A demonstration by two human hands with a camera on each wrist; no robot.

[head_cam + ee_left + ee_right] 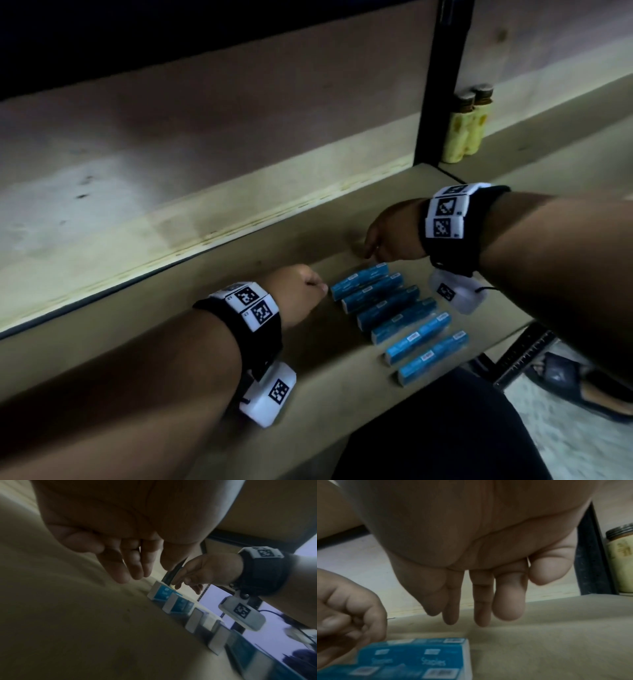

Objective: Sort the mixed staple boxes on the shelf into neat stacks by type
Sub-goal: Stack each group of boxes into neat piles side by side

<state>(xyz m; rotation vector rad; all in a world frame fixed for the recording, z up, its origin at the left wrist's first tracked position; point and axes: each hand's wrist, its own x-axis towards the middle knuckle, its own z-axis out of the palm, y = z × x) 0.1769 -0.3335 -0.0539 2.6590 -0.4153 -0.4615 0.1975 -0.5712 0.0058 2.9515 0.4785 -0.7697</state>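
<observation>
Several blue staple boxes (397,311) lie side by side in a slanted row on the wooden shelf (171,359). My left hand (317,286) hovers at the left end of the farthest box (359,277), fingers loosely curled and holding nothing. My right hand (373,251) hangs just behind that box's right end, fingers pointing down at the shelf, empty. In the right wrist view the right hand's fingers (481,601) hang straight above the shelf behind the nearest box (419,655), with the left hand (351,615) beside it. In the left wrist view the white ends of the boxes (154,592) show.
A black upright post (435,85) stands at the back right, with two yellow jars (467,126) behind it. The shelf's back panel (171,154) rises close behind the hands. A sandalled foot (582,383) and a dark knee (445,428) are below the shelf edge.
</observation>
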